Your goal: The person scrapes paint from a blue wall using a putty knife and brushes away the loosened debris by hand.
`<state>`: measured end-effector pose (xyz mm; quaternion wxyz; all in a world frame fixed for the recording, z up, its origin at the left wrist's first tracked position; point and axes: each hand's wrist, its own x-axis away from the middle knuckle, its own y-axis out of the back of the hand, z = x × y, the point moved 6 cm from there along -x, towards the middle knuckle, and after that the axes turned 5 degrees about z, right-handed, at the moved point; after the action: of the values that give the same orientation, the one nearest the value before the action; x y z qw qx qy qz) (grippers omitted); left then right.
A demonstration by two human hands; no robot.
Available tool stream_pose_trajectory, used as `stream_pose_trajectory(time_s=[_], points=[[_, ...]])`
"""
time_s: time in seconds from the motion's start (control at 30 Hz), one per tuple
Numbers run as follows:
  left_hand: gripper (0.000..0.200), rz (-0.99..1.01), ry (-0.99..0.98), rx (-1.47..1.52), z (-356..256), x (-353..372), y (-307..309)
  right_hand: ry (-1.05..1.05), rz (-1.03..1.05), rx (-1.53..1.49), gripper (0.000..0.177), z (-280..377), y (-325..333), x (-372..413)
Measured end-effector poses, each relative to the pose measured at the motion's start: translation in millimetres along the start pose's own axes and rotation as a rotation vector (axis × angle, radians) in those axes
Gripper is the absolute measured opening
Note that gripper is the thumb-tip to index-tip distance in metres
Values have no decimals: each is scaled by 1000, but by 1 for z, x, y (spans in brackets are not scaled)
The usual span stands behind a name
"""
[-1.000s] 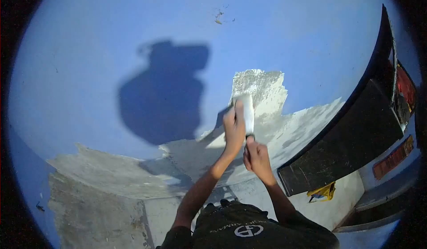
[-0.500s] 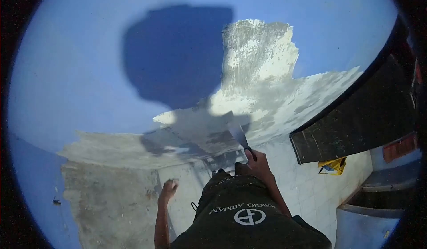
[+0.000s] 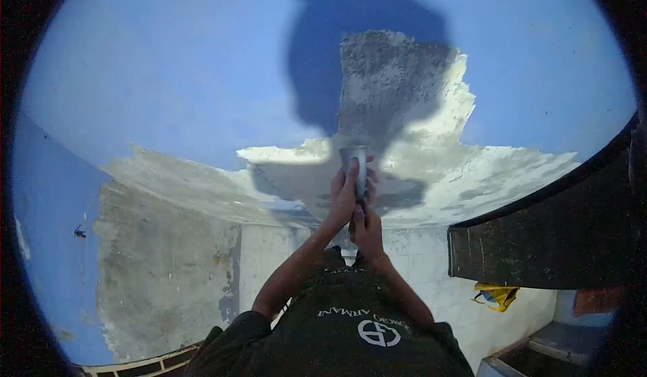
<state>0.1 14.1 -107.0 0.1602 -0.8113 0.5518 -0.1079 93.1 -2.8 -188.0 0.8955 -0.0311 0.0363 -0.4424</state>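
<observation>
A scraper (image 3: 353, 154) with a broad, pale metal blade stands upright in front of the wall, its blade end up. My right hand (image 3: 367, 232) is closed round its dark handle at the bottom. Higher up, my left hand (image 3: 345, 195) wraps the blade from the side, with fingertips showing past its right edge. Whether my left palm holds anything else is hidden. Behind the scraper is the patched wall (image 3: 397, 84), grey and white with rough edges, partly in my shadow.
Blue paint (image 3: 202, 60) surrounds the patch. At the right juts a dark panel (image 3: 532, 242), with a yellow bag (image 3: 497, 296) below it. White tiles (image 3: 424, 256) cover the lower wall. A bare grey section (image 3: 162, 262) lies at the left.
My left hand has come up from the lower left to the scraper's blade. My right hand has moved slightly left with the scraper, now upright. The view and my shadow have shifted.
</observation>
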Motion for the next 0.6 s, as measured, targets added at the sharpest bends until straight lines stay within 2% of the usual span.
stream_pose_trajectory(time_s=[0.03, 0.1, 0.13, 0.17, 0.23, 0.37, 0.43, 0.53, 0.6], points=[[48, 6, -9, -1, 0, -1, -2, 83, -53, 102, 40, 1, 4, -2], [44, -116, -52, 28, 5, 5, 10, 63, -82, 97, 45, -7, 3, 1], [43, -157, -47, 26, 9, 6, 16, -18, -36, 51, 45, -15, -2, 2], [43, -152, -40, 15, 15, 3, 23, -101, 7, 3, 44, -23, -8, 4], [41, -124, 11, 58, 21, -1, 34, -118, 8, -26, 43, -29, -19, 5], [40, -60, 89, 5, 4, -3, 32, 19, -17, -61, 42, -33, -38, 1], [42, -144, 6, -156, -8, -6, 35, 59, -28, -141, 42, -27, -46, -4], [43, -113, -78, -187, -19, -7, 33, 15, -9, -90, 40, -28, -55, -11], [41, -81, -34, -195, -18, -11, 37, -4, -90, -117, 41, -35, -63, -9]])
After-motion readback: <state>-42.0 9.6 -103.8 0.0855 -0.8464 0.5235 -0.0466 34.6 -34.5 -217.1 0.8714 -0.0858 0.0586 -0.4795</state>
